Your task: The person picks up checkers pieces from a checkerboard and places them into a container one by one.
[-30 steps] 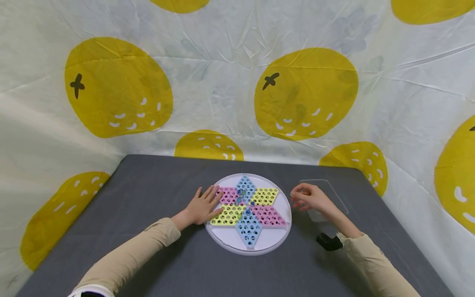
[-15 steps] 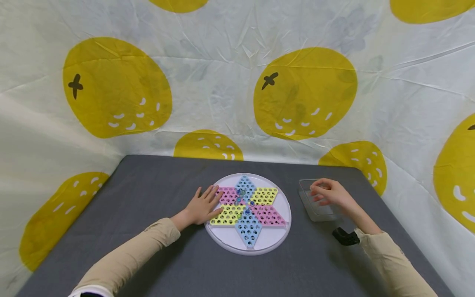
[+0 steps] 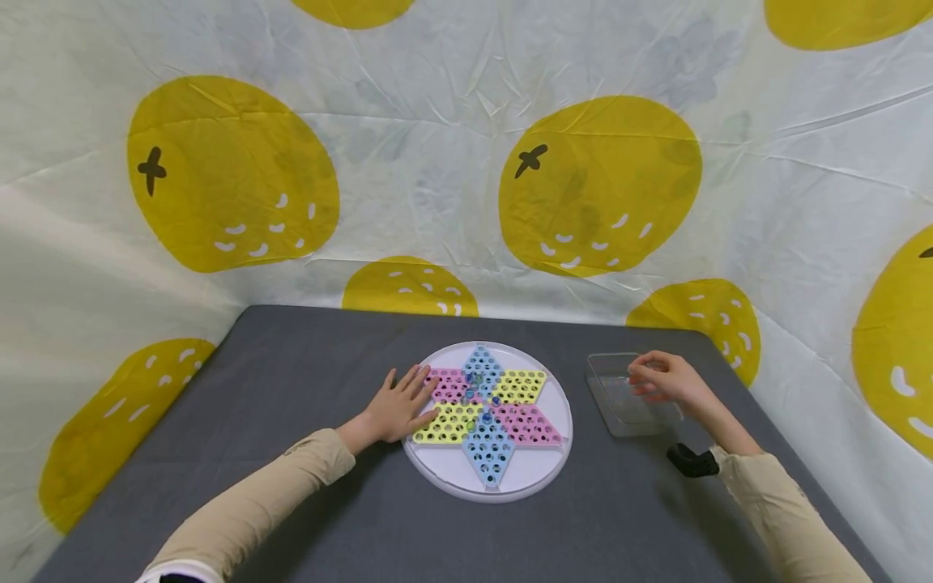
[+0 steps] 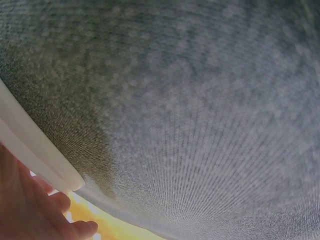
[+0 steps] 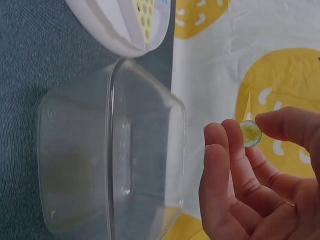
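Observation:
A round white Chinese checkers board (image 3: 452,478) lies on the table, its star coloured blue, pink and yellow. Several glass marbles (image 3: 487,418) sit in holes around its centre. My left hand (image 3: 397,407) rests on the board's left edge with its fingers spread; part of it shows beside the white rim in the left wrist view. Between thumb and fingertips, my right hand (image 3: 674,382) pinches a clear marble (image 5: 251,133) with a yellow-green core. That hand is above a transparent plastic box (image 3: 615,425), whose open top shows in the right wrist view.
Dark grey cloth (image 3: 328,502) covers the table. A white curtain (image 3: 423,178) printed with yellow fruit hangs behind it and along both sides. A black strap (image 3: 691,460) is around the right wrist.
My right hand has moved right, from beside the board to over the transparent box, mostly in the first half second. The left hand and the board have stayed put.

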Motion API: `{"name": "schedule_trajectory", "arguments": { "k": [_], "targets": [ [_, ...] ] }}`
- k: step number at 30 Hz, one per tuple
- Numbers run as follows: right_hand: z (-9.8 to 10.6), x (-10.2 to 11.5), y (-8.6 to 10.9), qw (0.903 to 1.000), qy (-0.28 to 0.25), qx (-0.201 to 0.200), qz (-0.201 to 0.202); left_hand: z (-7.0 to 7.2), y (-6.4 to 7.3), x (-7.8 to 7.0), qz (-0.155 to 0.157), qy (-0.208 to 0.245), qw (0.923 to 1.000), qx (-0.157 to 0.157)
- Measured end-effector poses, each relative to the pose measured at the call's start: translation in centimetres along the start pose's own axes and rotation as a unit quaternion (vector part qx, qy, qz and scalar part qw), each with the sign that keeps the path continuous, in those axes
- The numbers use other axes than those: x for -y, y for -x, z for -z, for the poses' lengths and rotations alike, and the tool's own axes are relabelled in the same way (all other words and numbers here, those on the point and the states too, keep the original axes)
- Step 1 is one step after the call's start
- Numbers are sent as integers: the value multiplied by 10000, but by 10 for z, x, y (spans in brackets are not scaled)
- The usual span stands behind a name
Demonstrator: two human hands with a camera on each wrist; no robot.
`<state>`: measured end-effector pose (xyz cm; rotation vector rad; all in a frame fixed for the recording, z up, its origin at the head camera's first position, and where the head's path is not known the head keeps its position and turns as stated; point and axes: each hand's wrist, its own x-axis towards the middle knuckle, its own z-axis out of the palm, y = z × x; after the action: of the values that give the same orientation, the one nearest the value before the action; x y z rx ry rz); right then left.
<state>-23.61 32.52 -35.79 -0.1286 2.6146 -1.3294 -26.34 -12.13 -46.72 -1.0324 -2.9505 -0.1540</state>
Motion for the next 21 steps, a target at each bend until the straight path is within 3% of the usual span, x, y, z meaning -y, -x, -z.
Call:
{"name": "schedule_trajectory", "arguments": {
  "k": [11,21],
  "targets": [
    [5,-11,-4,9998,66,-83,-153,10,-1,-7,102,-508,9985,188],
    [6,-15,-5,9996,8,-61,-289,6,0,-5,44,-384,9992,56]
  ]
}}
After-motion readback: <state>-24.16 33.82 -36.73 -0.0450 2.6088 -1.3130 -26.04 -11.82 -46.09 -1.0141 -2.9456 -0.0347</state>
